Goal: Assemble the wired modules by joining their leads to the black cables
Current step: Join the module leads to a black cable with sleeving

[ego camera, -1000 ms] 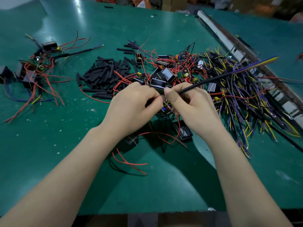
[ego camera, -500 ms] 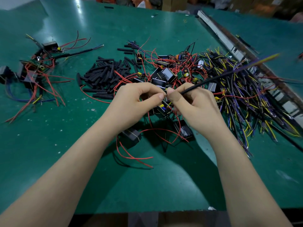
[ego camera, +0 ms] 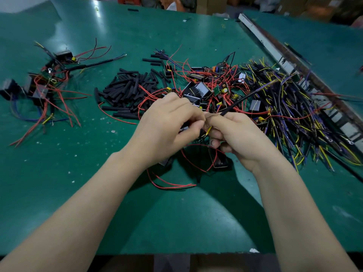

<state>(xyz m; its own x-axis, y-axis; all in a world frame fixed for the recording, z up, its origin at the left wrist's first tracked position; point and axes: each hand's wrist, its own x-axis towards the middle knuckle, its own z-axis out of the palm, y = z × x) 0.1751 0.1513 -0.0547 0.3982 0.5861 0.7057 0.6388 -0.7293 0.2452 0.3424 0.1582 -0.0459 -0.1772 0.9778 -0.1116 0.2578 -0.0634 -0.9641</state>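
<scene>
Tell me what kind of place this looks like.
Probably a small electronics assembly workshop. A green work mat holds a heap of cut black tubing pieces, a tangle of black cables with yellow and purple leads, and wired modules with red leads.

Where the left hand [ego camera: 169, 124] and right hand [ego camera: 233, 134] meet, their fingers cover the joint, so what the left fingertips pinch cannot be made out. The black cable [ego camera: 247, 97] blurs toward its far end. A module [ego camera: 220, 162] below the hands sits half-hidden in shadow. Both forearms run off the bottom edge.
</scene>
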